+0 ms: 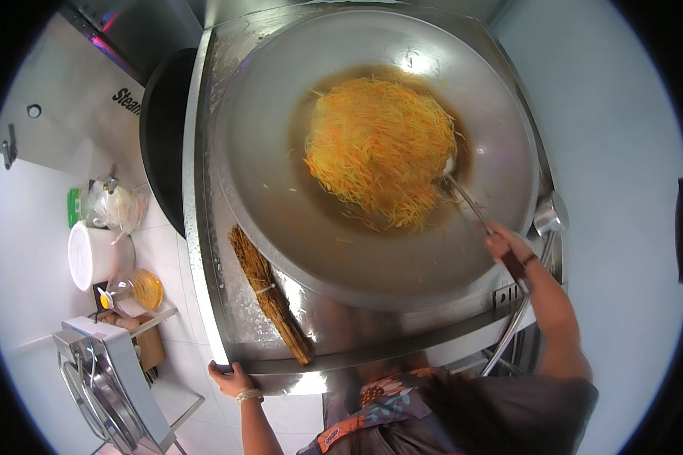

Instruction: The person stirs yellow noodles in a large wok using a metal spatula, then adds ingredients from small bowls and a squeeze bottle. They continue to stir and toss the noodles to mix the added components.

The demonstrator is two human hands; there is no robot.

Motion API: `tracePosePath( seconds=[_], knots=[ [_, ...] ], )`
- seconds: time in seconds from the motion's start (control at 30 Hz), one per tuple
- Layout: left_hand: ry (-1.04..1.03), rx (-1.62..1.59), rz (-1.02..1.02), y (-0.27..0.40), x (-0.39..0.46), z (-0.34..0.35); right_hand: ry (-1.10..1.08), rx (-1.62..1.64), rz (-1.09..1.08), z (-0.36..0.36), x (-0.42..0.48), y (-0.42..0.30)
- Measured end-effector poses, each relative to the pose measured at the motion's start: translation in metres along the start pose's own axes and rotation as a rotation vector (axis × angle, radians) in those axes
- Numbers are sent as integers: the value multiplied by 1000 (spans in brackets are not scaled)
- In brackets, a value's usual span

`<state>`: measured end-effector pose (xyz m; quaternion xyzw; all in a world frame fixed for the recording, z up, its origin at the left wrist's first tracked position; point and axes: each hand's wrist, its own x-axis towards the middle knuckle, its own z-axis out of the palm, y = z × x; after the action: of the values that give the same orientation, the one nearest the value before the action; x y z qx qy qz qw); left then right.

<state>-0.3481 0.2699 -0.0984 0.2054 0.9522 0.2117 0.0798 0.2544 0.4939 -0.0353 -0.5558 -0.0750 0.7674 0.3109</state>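
A very large metal wok [284, 250] holds a heap of shredded yellow and orange vegetables [381, 142] in brownish liquid. My right hand [506, 244] grips the dark handle of a long metal wok utensil [469, 202], whose working end lies against the heap's right edge, partly hidden by the shreds. At the near left corner of the steel stove top, my left hand [230, 380] rests on the metal edge, holding no loose item. A tied bamboo-like whisk brush [270, 296] lies on the stove top, left of the wok and touching or close to its rim.
A metal pot or cup [551, 213] sits at the stove's right edge. Left of the stove are a large black round pan or lid [168, 142], a white bucket [88, 256], an oil jug [134, 293] and a steel-and-white machine [114, 387]. A pale wall runs along the right.
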Motion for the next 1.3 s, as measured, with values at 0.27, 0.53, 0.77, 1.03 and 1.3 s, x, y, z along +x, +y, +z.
tracePosePath(
  seconds=[0.27, 0.53, 0.77, 1.03, 1.3],
  knots=[
    [7, -29, 37, 5, 0, -2, 91, -554, -14, 136, 153, -12],
    [-27, 169, 76, 13, 0, -8, 309, -1912, -284, 177, 13, 52],
    [-75, 201, 66, -1, 3, -4, 382, -1862, 22, 198, -134, 91],
    [-75, 195, 73, 6, 2, -4, 402, -1668, -107, 173, -53, 100],
    [-45, 202, 22, -1, 2, -9, 204, -1646, -61, 132, 1, 83]
  ],
)
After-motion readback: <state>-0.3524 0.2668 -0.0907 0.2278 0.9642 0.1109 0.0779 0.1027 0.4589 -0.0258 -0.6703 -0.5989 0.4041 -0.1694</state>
